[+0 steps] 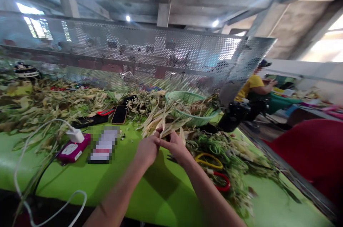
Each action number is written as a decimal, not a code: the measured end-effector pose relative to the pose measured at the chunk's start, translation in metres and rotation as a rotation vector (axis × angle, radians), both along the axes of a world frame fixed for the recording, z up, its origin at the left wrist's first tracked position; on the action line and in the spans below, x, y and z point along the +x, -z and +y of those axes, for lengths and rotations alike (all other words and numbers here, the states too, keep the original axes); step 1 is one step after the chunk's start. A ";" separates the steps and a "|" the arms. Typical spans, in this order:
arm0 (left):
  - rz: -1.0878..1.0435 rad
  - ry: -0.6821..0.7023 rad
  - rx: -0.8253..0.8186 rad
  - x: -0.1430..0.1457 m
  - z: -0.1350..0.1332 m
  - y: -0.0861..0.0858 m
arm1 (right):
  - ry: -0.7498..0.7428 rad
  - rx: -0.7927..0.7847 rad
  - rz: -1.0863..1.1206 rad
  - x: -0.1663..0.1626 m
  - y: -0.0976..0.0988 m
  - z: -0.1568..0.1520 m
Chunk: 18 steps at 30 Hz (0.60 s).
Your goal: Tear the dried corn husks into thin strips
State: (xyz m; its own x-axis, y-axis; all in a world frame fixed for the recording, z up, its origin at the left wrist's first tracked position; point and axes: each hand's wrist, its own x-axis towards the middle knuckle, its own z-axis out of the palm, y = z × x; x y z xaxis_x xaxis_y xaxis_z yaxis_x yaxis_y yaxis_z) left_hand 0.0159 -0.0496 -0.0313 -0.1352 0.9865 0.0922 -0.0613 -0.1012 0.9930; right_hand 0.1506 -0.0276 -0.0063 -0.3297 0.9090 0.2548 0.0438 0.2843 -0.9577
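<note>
My left hand and my right hand meet over the green table, both closed on a bundle of pale dried leaf strips that fans up and away from my fingers. The strips reach toward a green plastic basket holding more leaves. Yellow-handled scissors and red-handled scissors lie just right of my right wrist among green stems.
Heaps of dried leaves cover the table's far left. A phone, a pink power bank with a white charger and cable lie left of my hands. A perforated metal screen stands behind. A person in yellow sits at right.
</note>
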 end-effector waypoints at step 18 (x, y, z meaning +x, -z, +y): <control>0.833 0.080 0.119 0.003 -0.008 -0.019 | 0.320 -0.122 0.355 0.008 -0.011 0.004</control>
